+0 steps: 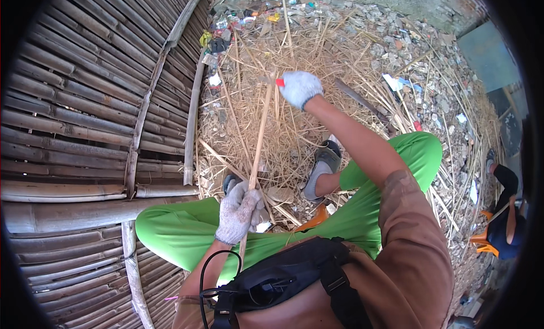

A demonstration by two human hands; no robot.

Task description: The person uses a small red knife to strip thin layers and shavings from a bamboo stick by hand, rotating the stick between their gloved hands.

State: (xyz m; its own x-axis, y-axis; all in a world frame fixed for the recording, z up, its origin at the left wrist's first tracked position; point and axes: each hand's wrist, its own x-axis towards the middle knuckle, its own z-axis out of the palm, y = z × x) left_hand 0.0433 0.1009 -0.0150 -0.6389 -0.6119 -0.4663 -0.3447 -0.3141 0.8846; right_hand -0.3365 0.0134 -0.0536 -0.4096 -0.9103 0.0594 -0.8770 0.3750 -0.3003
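My left hand (238, 213), in a whitish knit glove, is closed around a long pale bamboo strip (260, 139). The strip slants up and away from my lap, its near end passing under my left forearm. At its far end, my gloved right hand (301, 90) is closed on a knife with a red handle (280, 82). Its short blade points left and lies against or just beside the strip's tip; which of the two I cannot tell. Most of the handle is hidden inside my right fist.
A bamboo-slat wall (73, 108) rises close on my left. Straw-like shavings (289, 125) and rubble cover the ground, with a dark flat blade-like piece (362, 99) to the right. I sit on an orange stool (313, 218). Another person (506, 215) sits at the far right.
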